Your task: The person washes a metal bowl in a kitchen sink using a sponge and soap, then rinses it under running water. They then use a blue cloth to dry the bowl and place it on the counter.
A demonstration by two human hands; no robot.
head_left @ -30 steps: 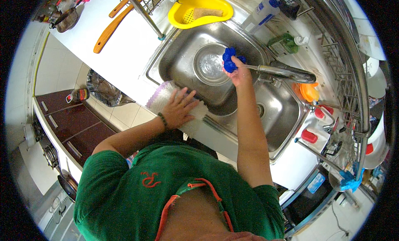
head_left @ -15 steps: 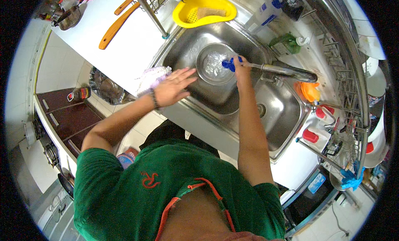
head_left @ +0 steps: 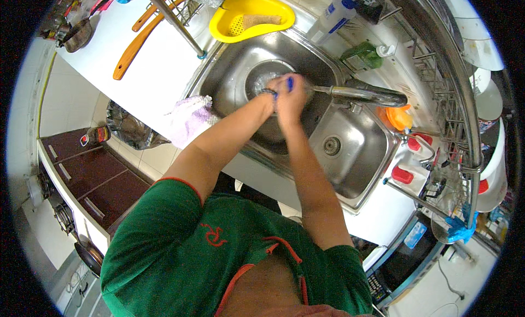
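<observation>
Both my hands meet over the left basin of the steel sink (head_left: 229, 60), above a round metal bowl (head_left: 262, 76) lying in it. My right hand (head_left: 293, 101) is shut on a blue scrubber (head_left: 290, 83) that pokes out above the fingers. Pressed close beside it at the bowl is my left hand (head_left: 275, 90), with a dark band on the wrist. Its fingers are hidden, so its grip cannot be told. The faucet spout (head_left: 361, 93) reaches in from the right toward the hands.
A purple cloth (head_left: 188, 117) lies on the counter at the sink's left edge. A yellow strainer (head_left: 251, 13) sits behind the basin, with soap bottles (head_left: 363, 54) near the tap. The right basin (head_left: 350, 153) and a dish rack (head_left: 454, 98) lie to the right, and wooden utensils (head_left: 136, 43) on the left counter.
My left hand left the purple cloth on the counter edge and swung right into the sink, joining my right hand at the bowl. The right hand with the scrubber shifted slightly left.
</observation>
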